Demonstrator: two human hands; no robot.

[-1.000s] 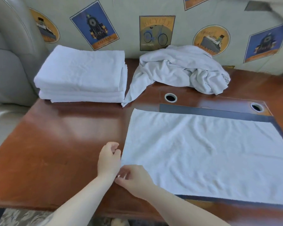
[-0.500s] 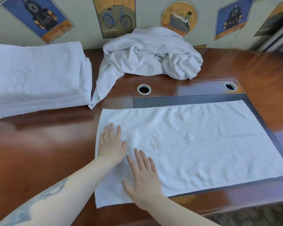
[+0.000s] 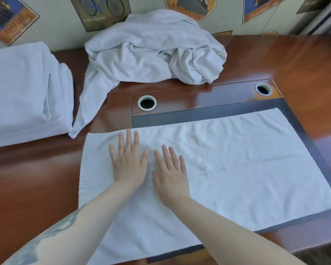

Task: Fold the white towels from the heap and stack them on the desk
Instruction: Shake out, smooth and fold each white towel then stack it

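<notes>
I have both palms down on the towel (image 3: 227, 165), which lies spread flat on the near part of the desk (image 3: 27, 188), mostly over the dark inset mat (image 3: 199, 113). My left hand (image 3: 129, 165) and right hand (image 3: 170, 175) sit side by side near the towel's left end, fingers straight and slightly spread, pressing the cloth and gripping nothing. I judge the towel to be light, soft terry: limp, with no stiffness of its own, so it will sag and crease wherever it is unsupported, and it should slide easily on the glossy wood. It shows faint wrinkles and one crease line across the right half. For the fold I would pinch two corners of one short end, probably the left end nearest my hands, and carry that edge over to meet the other, keeping the edges aligned. The heap (image 3: 153, 48) of unfolded towels sits at the back against the wall, with one tail hanging down toward the towel's far left corner, near it but apart. The stack (image 3: 25, 88) of folded towels is at the far left, well placed to receive this one. Two round holes, one (image 3: 147, 102) and the other (image 3: 263, 89), lie just beyond the mat. Nothing lies on the towel but my hands, so I see no obstacle to the fold.
</notes>
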